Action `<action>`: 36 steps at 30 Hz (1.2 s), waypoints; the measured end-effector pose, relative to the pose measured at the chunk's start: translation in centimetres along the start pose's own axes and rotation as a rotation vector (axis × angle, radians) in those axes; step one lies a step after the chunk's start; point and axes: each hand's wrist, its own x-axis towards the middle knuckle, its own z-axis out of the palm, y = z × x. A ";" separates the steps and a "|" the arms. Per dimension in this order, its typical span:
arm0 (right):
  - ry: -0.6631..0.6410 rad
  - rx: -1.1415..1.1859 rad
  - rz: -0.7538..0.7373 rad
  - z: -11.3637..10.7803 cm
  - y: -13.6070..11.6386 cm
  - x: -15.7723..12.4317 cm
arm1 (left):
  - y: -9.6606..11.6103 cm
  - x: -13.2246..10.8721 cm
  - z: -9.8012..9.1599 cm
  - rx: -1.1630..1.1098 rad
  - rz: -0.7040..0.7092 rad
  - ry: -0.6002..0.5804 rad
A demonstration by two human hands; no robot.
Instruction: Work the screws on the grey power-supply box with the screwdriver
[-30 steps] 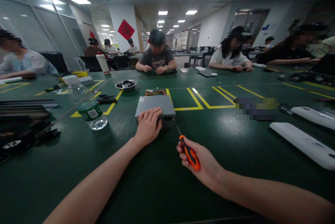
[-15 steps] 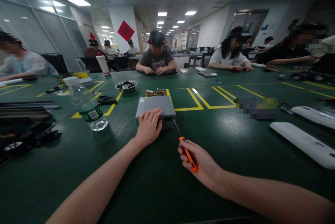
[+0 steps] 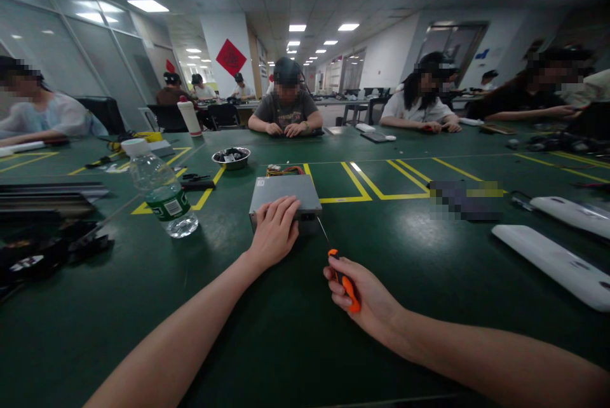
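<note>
A grey metal computer power supply (image 3: 271,188) lies on the green table in front of me, with coloured wires (image 3: 286,170) at its far side. My left hand (image 3: 276,227) is laid over its near edge, fingers across the top and thumb down by the front face, gripping it. In my right hand (image 3: 355,284) is a screwdriver (image 3: 351,293) with an orange and black handle, fingers wrapped round it. Its thin shaft points up and left to the lower right corner of the front face. Whether the tip sits in a screw is too small to tell.
A water bottle (image 3: 166,198) stands to the left, before a metal bowl (image 3: 231,158) of small dark parts. Black parts (image 3: 42,255) lie at far left, white long casings (image 3: 548,262) at right. Yellow tape (image 3: 345,199) marks the table. A person (image 3: 286,106) sits opposite.
The whole view has shifted very slightly. Both hands, the screwdriver and the power supply keep nearly the same places relative to each other.
</note>
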 end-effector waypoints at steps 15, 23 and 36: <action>0.072 0.010 0.019 0.8 -0.6 -0.8 | 0.0 -0.1 0.0 0.004 -0.002 -0.005; 0.086 -0.070 -0.025 0.6 -0.3 -0.9 | 0.0 -0.1 -0.1 0.006 0.002 -0.012; 0.055 -0.027 0.003 0.7 -0.4 -0.8 | -0.1 -0.1 0.1 -0.013 0.004 -0.003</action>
